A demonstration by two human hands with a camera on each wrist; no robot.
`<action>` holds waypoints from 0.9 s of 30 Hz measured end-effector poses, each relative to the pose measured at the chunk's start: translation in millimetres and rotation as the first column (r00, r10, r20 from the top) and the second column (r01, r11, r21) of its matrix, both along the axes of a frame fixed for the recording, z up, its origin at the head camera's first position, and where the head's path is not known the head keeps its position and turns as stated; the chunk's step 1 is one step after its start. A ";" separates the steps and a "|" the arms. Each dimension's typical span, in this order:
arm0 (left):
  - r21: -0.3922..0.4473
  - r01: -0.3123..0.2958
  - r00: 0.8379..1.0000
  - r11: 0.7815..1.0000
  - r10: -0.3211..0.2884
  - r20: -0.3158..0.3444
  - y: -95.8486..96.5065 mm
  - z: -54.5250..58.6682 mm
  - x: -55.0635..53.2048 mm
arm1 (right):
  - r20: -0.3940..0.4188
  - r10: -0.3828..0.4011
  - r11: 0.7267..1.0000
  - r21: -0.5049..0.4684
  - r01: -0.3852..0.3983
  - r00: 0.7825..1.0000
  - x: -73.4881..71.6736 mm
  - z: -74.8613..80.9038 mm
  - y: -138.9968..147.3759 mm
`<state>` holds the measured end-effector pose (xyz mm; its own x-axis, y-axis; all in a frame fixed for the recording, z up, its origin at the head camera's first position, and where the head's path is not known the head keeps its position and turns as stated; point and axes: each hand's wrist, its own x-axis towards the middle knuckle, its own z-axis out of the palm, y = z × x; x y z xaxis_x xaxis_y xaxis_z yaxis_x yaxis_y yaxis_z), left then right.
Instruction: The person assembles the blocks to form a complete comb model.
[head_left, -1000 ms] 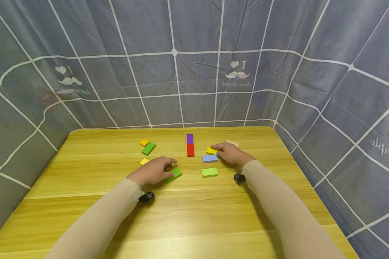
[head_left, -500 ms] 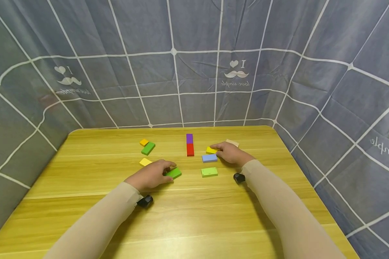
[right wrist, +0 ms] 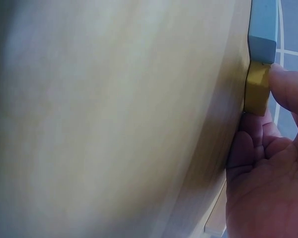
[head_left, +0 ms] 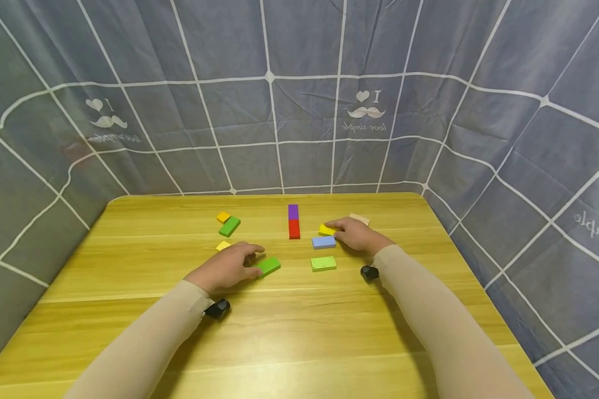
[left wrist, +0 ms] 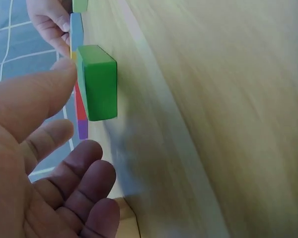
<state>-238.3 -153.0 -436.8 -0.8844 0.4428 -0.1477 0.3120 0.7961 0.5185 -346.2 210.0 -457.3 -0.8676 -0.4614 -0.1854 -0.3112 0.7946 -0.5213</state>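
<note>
My left hand [head_left: 227,267] is beside the left end of a green block [head_left: 269,266], its thumb tip right at that end. In the left wrist view the other fingers are loosely bent with nothing between them, and the green block [left wrist: 100,84] lies past the thumb. On the right, my right hand [head_left: 356,234] pinches a yellow block [head_left: 324,229], index finger along the far side and thumb at the near side. The right wrist view has the thumb against this yellow block [right wrist: 257,89], which meets the end of a blue block [right wrist: 263,34].
Red [head_left: 294,229] and purple [head_left: 293,211] blocks lie end to end at the centre. A lime block [head_left: 324,264] sits in front of the blue one. Orange [head_left: 223,218], green [head_left: 230,226] and yellow [head_left: 222,245] blocks lie left; a beige block [head_left: 360,219] is behind my right hand.
My left hand has drawn back leftward from over the green block, leaving more of it in sight. The right hand stays at the yellow block.
</note>
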 end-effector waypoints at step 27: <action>0.030 0.037 0.999 0.999 -0.037 0.020 2.5 -6.9 0.9 | 0.035 -0.013 1.000 -0.027 0.014 0.999 -0.7 0.2 -1.0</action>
<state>-237.4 -150.5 -443.6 -0.8642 0.4795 -0.1523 0.3299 0.7686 0.5481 -347.0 209.0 -457.1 -0.8670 -0.4549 -0.2034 -0.2817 0.7842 -0.5528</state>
